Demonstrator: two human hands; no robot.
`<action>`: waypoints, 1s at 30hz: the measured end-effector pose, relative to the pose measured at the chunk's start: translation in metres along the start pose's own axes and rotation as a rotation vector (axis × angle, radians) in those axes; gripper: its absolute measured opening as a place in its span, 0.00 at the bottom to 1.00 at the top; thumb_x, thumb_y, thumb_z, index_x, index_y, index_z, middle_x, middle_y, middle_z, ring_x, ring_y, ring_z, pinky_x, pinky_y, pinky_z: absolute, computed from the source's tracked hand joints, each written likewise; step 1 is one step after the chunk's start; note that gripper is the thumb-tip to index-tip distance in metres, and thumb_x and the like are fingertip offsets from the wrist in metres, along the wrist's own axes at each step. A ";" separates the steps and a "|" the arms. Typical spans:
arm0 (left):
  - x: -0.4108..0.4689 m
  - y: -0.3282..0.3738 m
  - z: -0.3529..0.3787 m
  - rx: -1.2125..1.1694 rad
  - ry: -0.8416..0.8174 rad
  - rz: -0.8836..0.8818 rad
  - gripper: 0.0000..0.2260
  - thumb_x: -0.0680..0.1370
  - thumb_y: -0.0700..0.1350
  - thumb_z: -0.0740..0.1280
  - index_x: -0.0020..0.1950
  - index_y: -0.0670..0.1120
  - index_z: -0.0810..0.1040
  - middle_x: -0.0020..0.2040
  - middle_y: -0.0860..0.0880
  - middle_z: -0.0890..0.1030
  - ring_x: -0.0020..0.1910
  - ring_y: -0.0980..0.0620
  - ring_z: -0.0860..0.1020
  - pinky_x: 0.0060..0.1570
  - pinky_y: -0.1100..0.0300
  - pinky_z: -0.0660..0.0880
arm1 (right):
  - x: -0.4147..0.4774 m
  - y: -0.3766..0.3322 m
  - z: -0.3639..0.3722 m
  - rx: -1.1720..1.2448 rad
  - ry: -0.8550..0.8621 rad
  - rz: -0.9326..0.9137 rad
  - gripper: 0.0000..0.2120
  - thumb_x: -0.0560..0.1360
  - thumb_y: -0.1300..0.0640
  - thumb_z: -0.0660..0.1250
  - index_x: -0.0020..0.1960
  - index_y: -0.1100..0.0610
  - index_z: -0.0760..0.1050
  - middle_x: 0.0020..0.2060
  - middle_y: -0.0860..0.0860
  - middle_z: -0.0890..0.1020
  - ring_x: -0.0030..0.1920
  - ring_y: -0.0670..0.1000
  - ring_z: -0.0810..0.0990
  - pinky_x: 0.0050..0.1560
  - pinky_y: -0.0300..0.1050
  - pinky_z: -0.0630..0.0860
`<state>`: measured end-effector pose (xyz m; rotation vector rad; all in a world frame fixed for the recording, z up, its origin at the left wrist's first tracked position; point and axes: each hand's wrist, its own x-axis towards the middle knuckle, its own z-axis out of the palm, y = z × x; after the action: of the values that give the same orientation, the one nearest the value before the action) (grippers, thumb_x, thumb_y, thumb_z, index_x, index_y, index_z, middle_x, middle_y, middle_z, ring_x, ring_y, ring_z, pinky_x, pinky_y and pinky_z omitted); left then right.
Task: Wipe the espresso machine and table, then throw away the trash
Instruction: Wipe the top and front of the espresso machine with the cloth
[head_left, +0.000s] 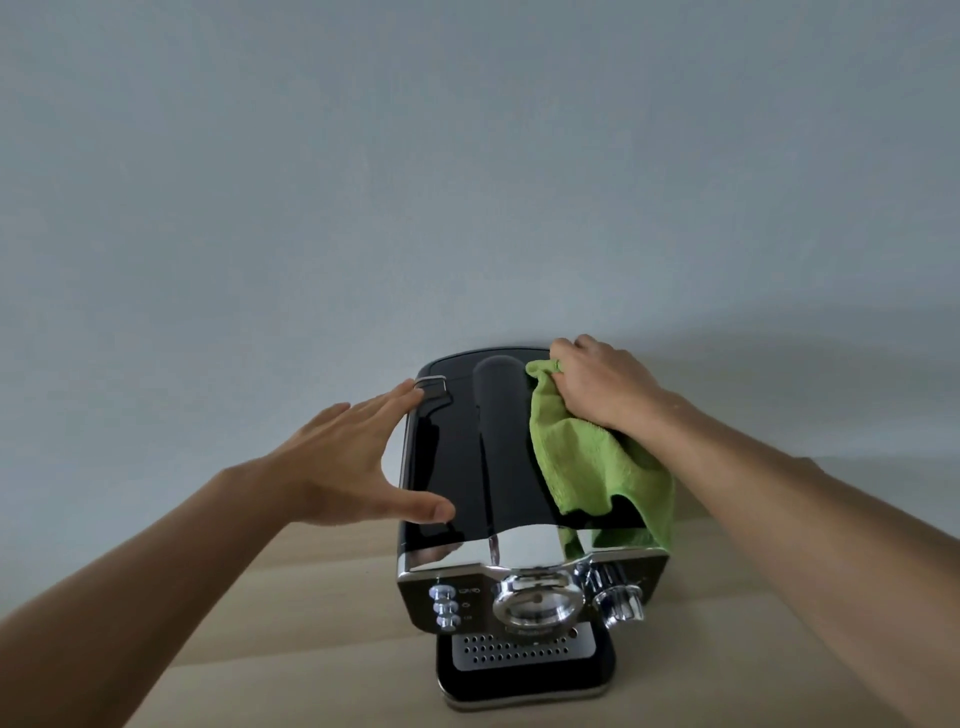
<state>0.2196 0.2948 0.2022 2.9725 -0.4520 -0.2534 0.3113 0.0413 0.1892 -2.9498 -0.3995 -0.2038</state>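
The person is at the wiping step, with the right hand (605, 387) holding a green cloth (597, 467) on top of the black espresso machine (467, 467) on the table (285, 597), the left hand (343, 462) flat against its side, so next the cloth likely needs to rub across the top.

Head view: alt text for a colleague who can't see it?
The right hand grips a green cloth atop the black espresso machine; the open left hand rests against its left side. The machine stands on a wooden table.
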 end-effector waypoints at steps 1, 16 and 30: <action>0.000 0.000 0.001 -0.003 0.004 0.006 0.59 0.53 0.84 0.52 0.77 0.58 0.39 0.76 0.62 0.41 0.76 0.56 0.49 0.73 0.56 0.47 | 0.000 -0.001 0.000 -0.008 0.019 0.027 0.13 0.80 0.52 0.53 0.59 0.59 0.68 0.54 0.57 0.75 0.51 0.60 0.75 0.43 0.47 0.67; -0.001 0.000 0.000 -0.016 -0.016 0.001 0.59 0.53 0.83 0.53 0.77 0.57 0.39 0.76 0.61 0.40 0.76 0.56 0.49 0.73 0.55 0.47 | 0.007 -0.010 0.002 0.041 0.004 0.190 0.15 0.81 0.51 0.51 0.59 0.62 0.66 0.56 0.60 0.75 0.56 0.62 0.74 0.45 0.49 0.66; -0.003 0.001 -0.001 -0.036 -0.024 0.007 0.59 0.55 0.81 0.56 0.77 0.56 0.38 0.76 0.62 0.40 0.75 0.58 0.48 0.72 0.58 0.47 | 0.054 -0.065 0.008 0.131 -0.360 -0.348 0.23 0.80 0.58 0.48 0.74 0.50 0.59 0.75 0.44 0.56 0.75 0.46 0.52 0.74 0.45 0.47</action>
<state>0.2166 0.2951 0.2041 2.9350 -0.4552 -0.2941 0.3464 0.1181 0.1983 -2.7621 -0.9343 0.3084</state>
